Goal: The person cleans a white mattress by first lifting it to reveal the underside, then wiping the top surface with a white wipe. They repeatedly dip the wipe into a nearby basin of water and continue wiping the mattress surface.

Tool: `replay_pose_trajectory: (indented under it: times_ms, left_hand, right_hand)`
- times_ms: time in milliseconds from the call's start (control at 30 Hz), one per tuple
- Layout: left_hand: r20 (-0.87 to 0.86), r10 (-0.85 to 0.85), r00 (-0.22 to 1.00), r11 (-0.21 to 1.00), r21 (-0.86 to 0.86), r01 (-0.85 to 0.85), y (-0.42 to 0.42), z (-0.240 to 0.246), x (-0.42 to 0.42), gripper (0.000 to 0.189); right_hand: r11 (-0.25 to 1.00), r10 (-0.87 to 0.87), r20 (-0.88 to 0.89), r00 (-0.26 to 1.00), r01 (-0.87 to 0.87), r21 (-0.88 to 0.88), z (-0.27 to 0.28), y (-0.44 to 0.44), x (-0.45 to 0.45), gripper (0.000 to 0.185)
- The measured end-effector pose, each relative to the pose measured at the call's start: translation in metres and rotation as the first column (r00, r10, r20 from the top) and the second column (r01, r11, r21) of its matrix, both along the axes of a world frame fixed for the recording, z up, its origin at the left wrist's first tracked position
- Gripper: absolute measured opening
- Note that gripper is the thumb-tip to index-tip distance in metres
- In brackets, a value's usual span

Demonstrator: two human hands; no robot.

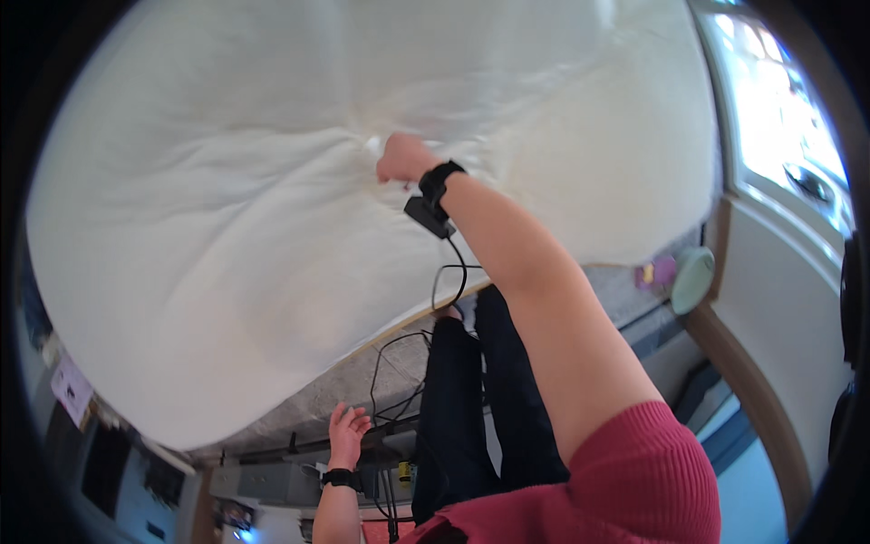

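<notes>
A large white cloth sheet (258, 258) covers a broad soft surface, likely a bed, and is drawn into creases around my right hand (406, 158). That hand is closed on the sheet near its upper middle; the fingertips are hidden. A black strap (442, 178) circles the right wrist, with a small black box (428, 216) and a cable hanging from it. Below the near edge of the sheet, my left hand (349, 428) is off the fabric, fingers apart and nothing in it. It too wears a black wrist strap (342, 478).
Black cables (397, 408) lie on the grey floor beside my legs (455, 408). At the right, a pale green round object (693, 280) and a purple item (656, 273) sit near the wall, under a bright window (781, 109). Grey drawers (265, 481) stand at lower left.
</notes>
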State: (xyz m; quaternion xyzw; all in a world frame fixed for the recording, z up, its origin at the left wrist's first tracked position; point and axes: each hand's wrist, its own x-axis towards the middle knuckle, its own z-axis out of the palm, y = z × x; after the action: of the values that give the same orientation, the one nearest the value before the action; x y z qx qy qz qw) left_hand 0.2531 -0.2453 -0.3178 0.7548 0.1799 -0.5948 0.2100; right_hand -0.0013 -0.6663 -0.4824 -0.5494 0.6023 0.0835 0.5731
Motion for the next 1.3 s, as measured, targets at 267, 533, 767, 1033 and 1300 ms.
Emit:
replay_pose_trajectory:
  times_ms: [267,533,767,1033,1300]
  left_hand:
    - [-0.002,-0.219,0.976,0.972,-0.093,0.218,-0.028,0.013,0.003,0.048]
    - [0.063,-0.387,0.920,0.913,-0.112,0.392,-0.073,0.044,-0.042,0.051]
    - [0.177,-0.521,0.835,0.848,-0.003,0.529,-0.092,0.070,-0.111,0.052]
    - [0.300,-0.638,0.709,0.767,0.172,0.618,-0.101,0.085,-0.230,0.051]
    - [0.332,-0.698,0.635,0.712,0.227,0.664,-0.110,0.070,-0.303,0.051]
  right_hand:
    - [0.610,-0.787,0.064,0.613,0.759,0.226,0.065,0.230,-0.284,0.023]
    - [-0.140,-0.990,-0.031,-0.137,0.983,0.122,0.136,0.418,-0.490,0.026]
    - [-0.262,-0.957,-0.131,-0.258,0.965,0.015,0.074,0.478,-0.577,0.031]
    - [-0.182,-0.961,-0.196,-0.196,0.979,-0.089,-0.072,0.502,-0.662,0.038]
    - [0.388,-0.849,-0.424,0.315,0.917,-0.095,-0.155,0.511,-0.727,0.036]
